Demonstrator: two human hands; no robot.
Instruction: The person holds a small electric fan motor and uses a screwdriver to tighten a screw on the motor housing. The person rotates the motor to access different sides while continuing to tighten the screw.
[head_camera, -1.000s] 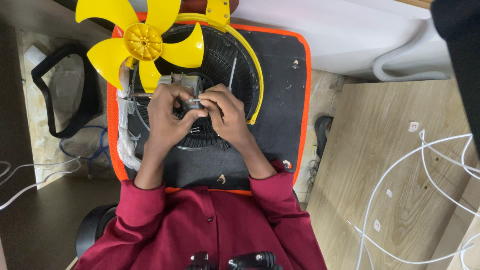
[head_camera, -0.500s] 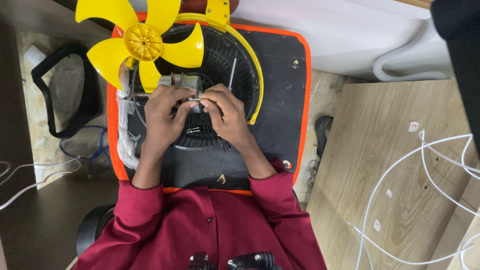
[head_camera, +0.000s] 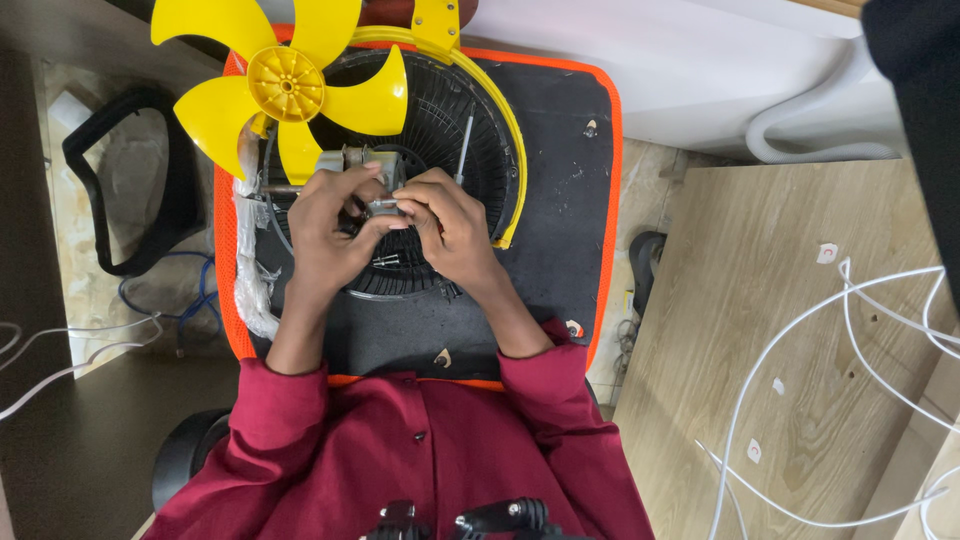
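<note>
Fan motor (head_camera: 362, 168) sat at the hub of the black fan grille (head_camera: 440, 110) on the orange-edged mat (head_camera: 570, 180), braced by left hand (head_camera: 325, 225), right hand (head_camera: 450, 225) fingertips pinching a small metal part against it, yellow blade (head_camera: 285, 85) off aside.

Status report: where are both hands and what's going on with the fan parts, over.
Left hand and right hand both pinching the small grey motor over the black fan grille. Yellow fan blade lies at upper left, overlapping the grille's rim. Nothing blocks the hands.
</note>
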